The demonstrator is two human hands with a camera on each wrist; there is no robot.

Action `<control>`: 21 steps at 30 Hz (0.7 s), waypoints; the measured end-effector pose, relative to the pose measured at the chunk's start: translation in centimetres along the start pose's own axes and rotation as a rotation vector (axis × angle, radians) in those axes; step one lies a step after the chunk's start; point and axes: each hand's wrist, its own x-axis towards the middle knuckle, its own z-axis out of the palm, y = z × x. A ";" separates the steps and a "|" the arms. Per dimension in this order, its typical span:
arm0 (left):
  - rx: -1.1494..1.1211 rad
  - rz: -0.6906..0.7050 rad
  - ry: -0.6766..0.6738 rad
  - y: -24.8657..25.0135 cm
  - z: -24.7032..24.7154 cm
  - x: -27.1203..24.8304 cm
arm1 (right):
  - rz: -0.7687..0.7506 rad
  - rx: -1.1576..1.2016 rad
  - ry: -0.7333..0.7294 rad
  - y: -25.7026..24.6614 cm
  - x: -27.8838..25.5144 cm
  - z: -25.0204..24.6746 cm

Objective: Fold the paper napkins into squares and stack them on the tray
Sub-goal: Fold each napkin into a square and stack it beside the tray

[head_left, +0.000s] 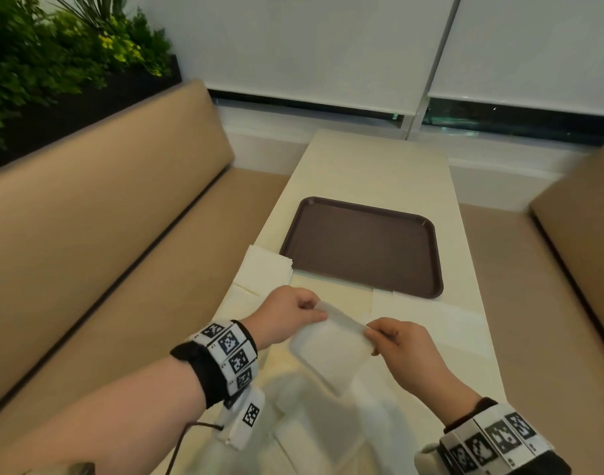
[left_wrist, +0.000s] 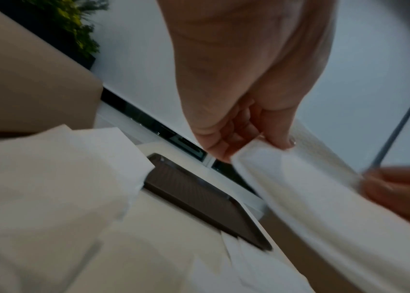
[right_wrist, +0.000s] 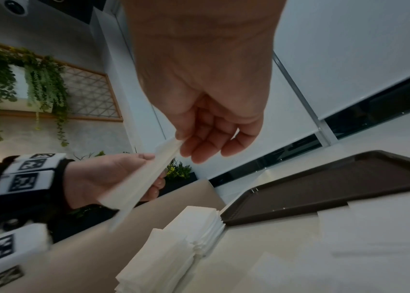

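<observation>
A white paper napkin [head_left: 331, 341] hangs in the air above the table's near end, held by its top edge. My left hand [head_left: 290, 315] pinches the napkin's left corner [left_wrist: 246, 156] between thumb and fingers. My right hand [head_left: 393, 341] pinches the right corner [right_wrist: 171, 146]. The napkin sags below both hands. A brown tray [head_left: 362, 245] lies beyond the hands with nothing on it. A stack of napkins [head_left: 264, 269] sits at the tray's near left corner, also seen as a stack of napkins [right_wrist: 181, 243] in the right wrist view.
More white napkins [head_left: 427, 320] lie flat on the cream table [head_left: 372, 166] near the tray's front edge. Tan bench seats [head_left: 105, 200] run along both sides. A planter with green plants [head_left: 53, 53] stands at the back left. Window blinds [head_left: 328, 46] close the far end.
</observation>
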 end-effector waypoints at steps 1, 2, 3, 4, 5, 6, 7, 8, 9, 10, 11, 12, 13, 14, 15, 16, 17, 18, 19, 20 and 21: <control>0.017 -0.003 0.025 -0.3 -1.0 0.8 | 0.028 0.031 0.017 0.1 0.2 0.2; 0.023 -0.006 0.051 -0.7 -2.1 1.7 | 0.057 0.060 0.033 0.2 0.4 0.4; 0.021 -0.020 0.082 -1.3 -3.3 2.8 | 0.082 0.083 0.045 0.3 0.6 0.5; 0.020 -0.039 0.126 -2.0 -4.5 4.0 | 0.101 0.099 0.051 0.5 0.8 0.6; 0.028 -0.071 0.171 -2.9 -5.8 5.3 | 0.118 0.109 0.055 0.6 0.9 0.8; 0.042 -0.113 0.211 -3.7 -7.0 6.6 | 0.130 0.118 0.057 0.8 0.8 0.8; 0.064 -0.155 0.233 -4.7 -8.2 7.8 | 0.144 0.128 0.057 1.0 0.7 0.9; 0.093 -0.195 0.240 -5.6 -9.2 8.9 | 0.157 0.140 0.057 1.3 0.6 1.1; 0.117 -0.236 0.238 -6.5 -10.0 9.9 | 0.175 0.150 0.052 1.7 0.3 1.2; 0.139 -0.272 0.235 -7.6 -10.5 10.9 | 0.194 0.150 0.041 2.1 0.1 1.3; 0.159 -0.306 0.237 -8.7 -10.9 11.7 | 0.215 0.143 0.025 2.5 -0.2 1.4; 0.180 -0.336 0.240 -9.6 -11.0 12.5 | 0.231 0.132 0.007 3.0 -0.5 1.6; 0.205 -0.362 0.245 -10.3 -10.9 13.0 | 0.247 0.125 -0.008 3.4 -0.7 1.7; 0.227 -0.379 0.254 -10.9 -10.7 13.4 | 0.262 0.123 -0.020 3.8 -1.0 1.8; 0.246 -0.391 0.268 -11.3 -10.4 13.8 | 0.279 0.123 -0.028 4.2 -1.1 1.9; 0.258 -0.398 0.288 -11.8 -10.1 14.1 | 0.294 0.125 -0.034 4.5 -1.3 2.0; 0.268 -0.400 0.312 -12.1 -9.9 14.2 | 0.306 0.125 -0.040 4.8 -1.4 2.2; 0.282 -0.407 0.336 -12.4 -9.7 14.3 | 0.311 0.121 -0.048 5.0 -1.5 2.3; 0.298 -0.416 0.345 -12.5 -9.5 14.4 | 0.317 0.110 -0.056 5.1 -1.5 2.5; 0.312 -0.426 0.342 -12.6 -9.3 14.4 | 0.322 0.093 -0.067 5.3 -1.5 2.6; 0.322 -0.432 0.343 -12.6 -9.1 14.4 | 0.323 0.082 -0.073 5.4 -1.5 2.8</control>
